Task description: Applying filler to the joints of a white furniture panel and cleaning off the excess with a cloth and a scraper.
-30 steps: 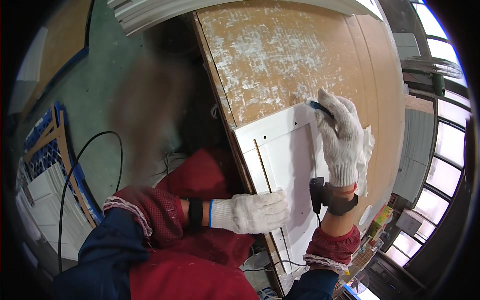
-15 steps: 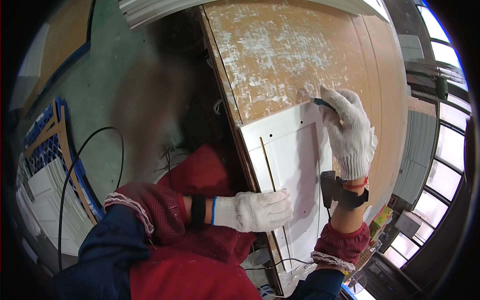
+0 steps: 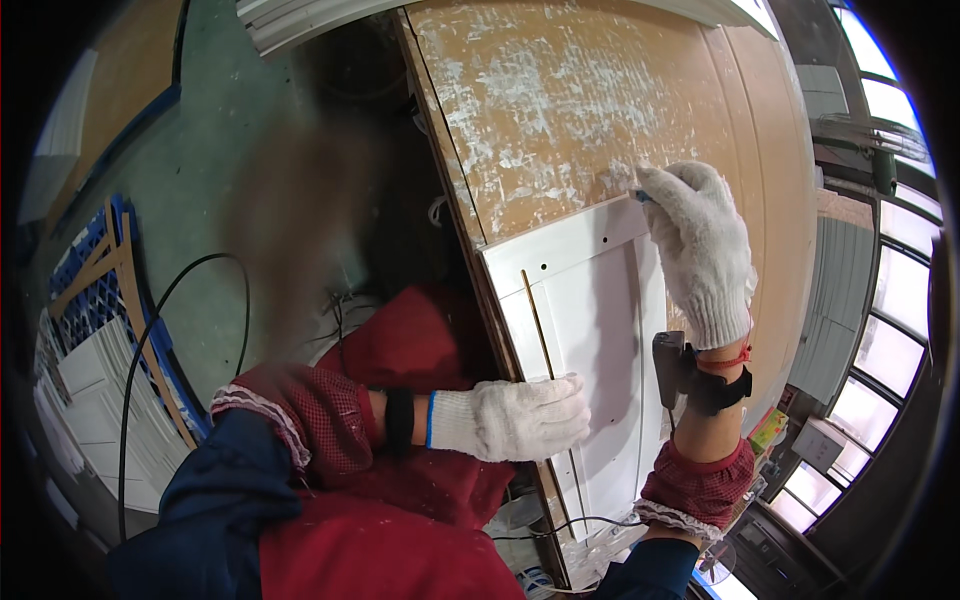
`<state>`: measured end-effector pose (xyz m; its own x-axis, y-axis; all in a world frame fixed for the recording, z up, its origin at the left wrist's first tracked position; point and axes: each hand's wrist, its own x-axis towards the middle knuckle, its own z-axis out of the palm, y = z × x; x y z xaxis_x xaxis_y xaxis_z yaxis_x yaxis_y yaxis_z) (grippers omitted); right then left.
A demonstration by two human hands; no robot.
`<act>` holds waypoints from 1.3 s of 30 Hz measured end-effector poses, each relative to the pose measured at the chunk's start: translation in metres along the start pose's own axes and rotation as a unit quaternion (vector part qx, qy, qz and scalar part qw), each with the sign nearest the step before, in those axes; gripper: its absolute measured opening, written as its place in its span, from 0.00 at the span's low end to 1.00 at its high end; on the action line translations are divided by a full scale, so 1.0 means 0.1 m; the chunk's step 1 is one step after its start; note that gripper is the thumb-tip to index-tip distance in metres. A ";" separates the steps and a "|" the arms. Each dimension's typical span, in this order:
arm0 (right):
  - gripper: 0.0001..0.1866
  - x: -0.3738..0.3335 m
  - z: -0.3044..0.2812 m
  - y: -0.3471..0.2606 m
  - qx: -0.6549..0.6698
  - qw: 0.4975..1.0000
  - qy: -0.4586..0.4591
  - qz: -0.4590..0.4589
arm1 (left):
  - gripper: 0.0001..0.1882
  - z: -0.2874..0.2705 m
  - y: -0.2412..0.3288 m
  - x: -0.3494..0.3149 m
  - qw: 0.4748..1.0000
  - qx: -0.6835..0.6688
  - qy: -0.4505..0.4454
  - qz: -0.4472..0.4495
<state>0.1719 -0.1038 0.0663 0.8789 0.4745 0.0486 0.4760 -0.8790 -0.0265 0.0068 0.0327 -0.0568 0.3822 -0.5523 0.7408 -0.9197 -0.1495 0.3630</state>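
The left hand (image 3: 520,418), gloved in white knit, is laid across the left long edge of the panel (image 3: 600,300). Its fingers are stretched out and together, with nothing seen gripped; whether the thumb is hooked under the edge cannot be told. The panel is judged to be steadied by this flat pressure.

The panel is rested face up on the worktop (image 3: 560,110), along its left edge, by which it is brought within easy reach. A white finish, a raised frame and a recessed centre are noted. A narrow brown groove (image 3: 537,322) is run along the left side and partly covered by the left hand. Two dark holes (image 3: 605,240) are found near the far end.

At the far right corner, the fingers of the right hand (image 3: 700,240) are closed on a small blue tool (image 3: 641,196), mostly hidden; a pinch is presumably used for fine control.

Beyond, the worktop is marked by white smears. White mouldings (image 3: 330,22) are placed farthest off.
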 end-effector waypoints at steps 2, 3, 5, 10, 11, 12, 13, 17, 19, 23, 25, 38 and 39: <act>0.15 -0.01 -0.02 0.01 0.057 0.998 0.033 0.021 | 0.16 -0.03 -0.02 0.01 1.000 -0.008 -0.003 0.007; 0.15 -0.01 -0.03 0.02 0.056 0.998 0.033 0.021 | 0.16 -0.03 -0.02 0.01 1.000 -0.016 -0.007 0.012; 0.15 0.00 -0.04 0.00 0.061 0.997 0.048 -0.005 | 0.17 0.00 -0.01 -0.02 1.000 -0.014 -0.006 0.015; 0.14 0.02 -0.05 -0.09 0.018 1.000 0.004 -0.005 | 0.17 0.00 -0.01 -0.02 1.000 -0.006 0.000 0.014; 0.14 0.02 -0.05 -0.10 -0.021 0.999 -0.018 -0.019 | 0.17 0.00 -0.01 -0.02 1.000 -0.010 -0.003 0.011; 0.14 0.01 -0.03 -0.08 -0.022 0.999 -0.018 -0.019 | 0.16 0.00 0.00 -0.01 1.000 -0.014 -0.005 0.008; 0.13 0.01 0.00 -0.06 -0.049 0.998 -0.005 -0.033 | 0.16 0.00 0.00 -0.02 1.000 -0.014 -0.006 0.008; 0.13 0.04 -0.03 -0.01 -0.070 0.997 -0.004 -0.031 | 0.17 -0.01 -0.01 0.00 1.000 -0.010 -0.001 0.007; 0.13 0.05 -0.05 -0.06 -0.053 0.998 -0.013 -0.021 | 0.17 -0.04 -0.02 0.02 1.000 -0.005 0.000 0.010; 0.14 0.06 -0.02 -0.04 -0.056 0.998 -0.041 -0.008 | 0.17 -0.07 -0.03 0.02 1.000 -0.012 -0.009 0.006; 0.13 0.03 -0.06 0.11 -0.129 0.990 -0.050 0.011 | 0.17 -0.07 -0.03 0.02 1.000 -0.024 -0.004 0.006; 0.14 -0.11 0.02 0.35 0.115 0.981 0.019 0.155 | 0.16 -0.13 -0.07 0.06 0.999 -0.050 -0.014 0.009; 0.14 -0.11 0.04 0.35 0.100 0.985 0.013 0.140 | 0.15 -0.14 -0.07 0.07 0.999 -0.047 -0.016 0.010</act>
<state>0.1791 -0.1390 0.0607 0.9767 0.2116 0.0362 0.2141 -0.9470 -0.2394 0.0171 0.0411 -0.0463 0.3586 -0.5814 0.7304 -0.9142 -0.0604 0.4008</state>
